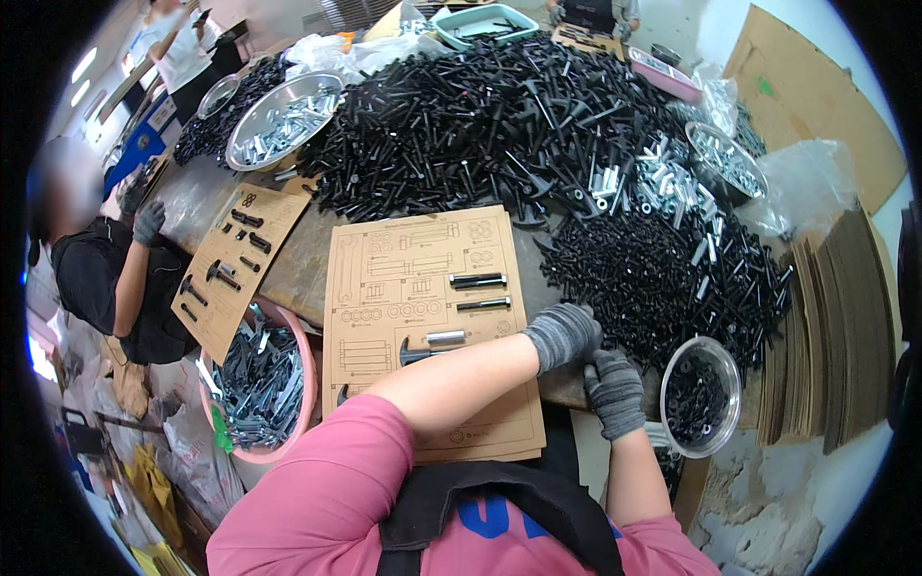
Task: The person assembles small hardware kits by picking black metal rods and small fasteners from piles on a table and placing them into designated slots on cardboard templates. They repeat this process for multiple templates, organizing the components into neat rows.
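Observation:
My left hand [563, 339], in a grey knit glove, reaches across the printed cardboard sheet [423, 326] to the near edge of a pile of small black screws [624, 278]. Close beside it is my right hand [616, 394], gloved alike, at the table's front edge. Both hands look closed, with fingers curled; what they hold, if anything, is hidden. On the sheet lie black bolts [478, 281], a silver sleeve [446, 337] and a black T-shaped bolt [415, 353]. My left forearm covers part of the sheet.
A large heap of black bolts [432, 125] fills the table's far side. A bowl of black washers [699, 396] stands right, near stacked cardboard [826, 326]. At left are a pink tub of metal parts [305, 403], a second loaded sheet [274, 216] and a co-worker [106, 259].

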### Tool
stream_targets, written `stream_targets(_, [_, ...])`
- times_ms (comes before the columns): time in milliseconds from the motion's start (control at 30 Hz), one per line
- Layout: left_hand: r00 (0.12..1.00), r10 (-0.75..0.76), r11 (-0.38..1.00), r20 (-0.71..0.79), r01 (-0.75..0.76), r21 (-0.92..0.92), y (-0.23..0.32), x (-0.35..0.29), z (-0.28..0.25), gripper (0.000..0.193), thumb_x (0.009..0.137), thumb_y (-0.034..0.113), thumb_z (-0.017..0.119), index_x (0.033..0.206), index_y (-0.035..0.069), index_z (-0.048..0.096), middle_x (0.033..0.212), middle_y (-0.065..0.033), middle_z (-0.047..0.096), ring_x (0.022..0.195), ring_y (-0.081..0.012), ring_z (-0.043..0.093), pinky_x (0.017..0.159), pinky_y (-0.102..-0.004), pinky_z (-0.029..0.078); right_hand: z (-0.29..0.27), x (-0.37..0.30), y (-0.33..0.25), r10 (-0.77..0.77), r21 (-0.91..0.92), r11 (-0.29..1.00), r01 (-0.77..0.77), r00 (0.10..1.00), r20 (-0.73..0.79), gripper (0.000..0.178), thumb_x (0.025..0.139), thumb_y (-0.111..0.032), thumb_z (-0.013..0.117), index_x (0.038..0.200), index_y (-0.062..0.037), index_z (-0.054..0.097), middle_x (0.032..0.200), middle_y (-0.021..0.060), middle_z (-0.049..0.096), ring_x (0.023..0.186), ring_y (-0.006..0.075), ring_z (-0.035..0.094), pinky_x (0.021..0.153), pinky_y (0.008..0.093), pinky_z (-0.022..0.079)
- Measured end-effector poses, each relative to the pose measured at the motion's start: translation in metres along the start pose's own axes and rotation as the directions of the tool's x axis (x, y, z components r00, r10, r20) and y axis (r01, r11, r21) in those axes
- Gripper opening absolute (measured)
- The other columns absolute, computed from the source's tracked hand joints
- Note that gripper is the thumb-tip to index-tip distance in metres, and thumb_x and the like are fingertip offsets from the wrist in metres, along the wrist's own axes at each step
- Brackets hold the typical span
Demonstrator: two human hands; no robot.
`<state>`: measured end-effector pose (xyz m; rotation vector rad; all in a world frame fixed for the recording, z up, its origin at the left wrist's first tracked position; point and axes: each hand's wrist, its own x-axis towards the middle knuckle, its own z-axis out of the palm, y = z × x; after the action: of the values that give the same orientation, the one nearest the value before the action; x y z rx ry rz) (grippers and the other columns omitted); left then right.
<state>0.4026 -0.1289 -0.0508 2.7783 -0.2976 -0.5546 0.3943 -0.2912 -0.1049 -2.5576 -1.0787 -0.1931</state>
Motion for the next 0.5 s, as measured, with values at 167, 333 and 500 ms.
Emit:
stream_targets(167, [0.941, 0.052, 0.982, -0.334, -0.109, -0.154, -0.066, -0.059, -0.023, 0.020, 0.072, 0.016, 0.062, 0.090, 0.009, 0.062, 0.087, -0.0117, 0.058, 0.085, -0.0293, 0.057, 0.075, -0.0359, 0.046, -0.021, 0.018, -0.014, 0.021, 0.320, 0.947, -0.036, 0.998, 0.053, 0.014, 0.074, -0.014, 0.058, 0.086, -0.0087, 0.060, 0.084, 0.0108, 0.058, 0.079, 0.0280, 0.056, 0.072, 0.0366, 0.045])
stream_targets(333, [0.929, -0.090, 0.996, -0.359, 0.077, -0.049, -0.162, -0.134, -0.025, 0.020, 0.069, 0.004, 0.063, 0.087, 0.009, 0.061, 0.087, -0.0084, 0.058, 0.081, -0.0265, 0.057, 0.073, -0.0327, 0.047, -0.023, 0.066, -0.040, -0.193, 0.380, 0.910, 0.165, 0.981, 0.037, 0.010, 0.075, -0.012, 0.058, 0.084, -0.0096, 0.059, 0.082, 0.0087, 0.058, 0.080, 0.0250, 0.056, 0.072, 0.0325, 0.046])
stream_targets(500, [0.951, -0.061, 0.990, -0.302, 0.095, 0.100, -0.194, -0.166, 0.001, 0.022, 0.072, 0.002, 0.059, 0.092, 0.009, 0.062, 0.089, -0.0083, 0.059, 0.082, -0.0285, 0.058, 0.072, -0.0331, 0.047, -0.007, 0.131, -0.110, -0.510, 0.158, 0.857, 0.490, 0.852, 0.120, 0.009, 0.077, -0.016, 0.058, 0.085, -0.0118, 0.059, 0.078, 0.0076, 0.059, 0.073, 0.0243, 0.059, 0.064, 0.0319, 0.049])
